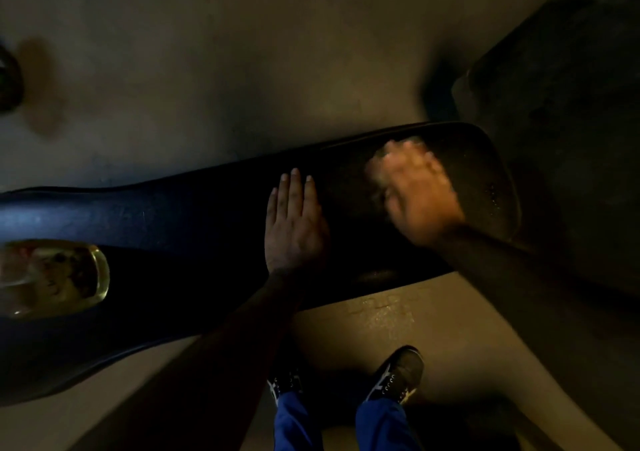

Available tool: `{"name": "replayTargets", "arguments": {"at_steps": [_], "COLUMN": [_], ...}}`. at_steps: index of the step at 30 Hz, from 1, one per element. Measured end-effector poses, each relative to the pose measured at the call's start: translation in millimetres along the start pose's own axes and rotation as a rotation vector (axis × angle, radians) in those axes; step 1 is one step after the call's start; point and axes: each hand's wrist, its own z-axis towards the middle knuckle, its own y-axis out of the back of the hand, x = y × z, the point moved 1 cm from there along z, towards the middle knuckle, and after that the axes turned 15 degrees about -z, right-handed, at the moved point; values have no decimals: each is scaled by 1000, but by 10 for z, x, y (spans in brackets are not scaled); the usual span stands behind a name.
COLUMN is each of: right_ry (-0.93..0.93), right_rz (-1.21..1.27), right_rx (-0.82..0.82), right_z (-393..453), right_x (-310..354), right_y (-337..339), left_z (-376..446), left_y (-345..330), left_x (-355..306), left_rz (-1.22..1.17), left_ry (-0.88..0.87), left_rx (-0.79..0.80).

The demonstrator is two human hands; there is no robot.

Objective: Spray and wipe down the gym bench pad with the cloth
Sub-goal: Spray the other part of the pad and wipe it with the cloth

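The long dark bench pad [194, 215] runs across the view from lower left to upper right. My left hand [294, 222] lies flat on its middle, fingers together and straight, holding nothing. My right hand [415, 191] is blurred with motion near the pad's right end and presses a pale cloth [379, 170], which shows only at the fingertips and the hand's left edge. Small droplets glisten on the pad by its right rim. A clear bottle with yellowish liquid and a label [52, 277] lies on the pad at the far left.
The floor [398, 315] in front of the bench has a wet speckled patch. My two dark shoes [398, 374] and blue trouser legs stand just below it. A dark bulky block [571, 104] stands beyond the pad's right end. A dark round object [8, 80] sits at the left edge.
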Motion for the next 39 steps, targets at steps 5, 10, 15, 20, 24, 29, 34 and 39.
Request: {"name": "replayTargets", "arguments": {"at_steps": [5,10,15,20,24,29,34,39], "right_ry": [-55,-105,-22,-178,-144,24,22,-186], "right_rz": [107,47,100,15,115,70,123,184], "right_rx": [-14,-22,-36,-70,-108,-51,-56,-100], "right_z": [-399,-421,-962,-927,-1115,-1038,-975,-579], "right_x": [656,86,631,-338,92,-708,-529,-1176], "right_y": [49,-60,-113,-172,-205,-201,-158,-106], "left_z": [-3,-154,-208,-129,87,493,454,457], "left_y": [34,-92,-111,-228,-325,-528,-687,-709], "left_x": [-87,-319,-403,-675,-940,-1130,-1138,-1142], "left_rz": [-22,-128,-266,-321,-325,-233,-71,-88], "left_ry": [39,13,60,-97,-117,-76,-91,-78], "left_rx": [15,-12,-110,-61,-27,33,4,-19]}}
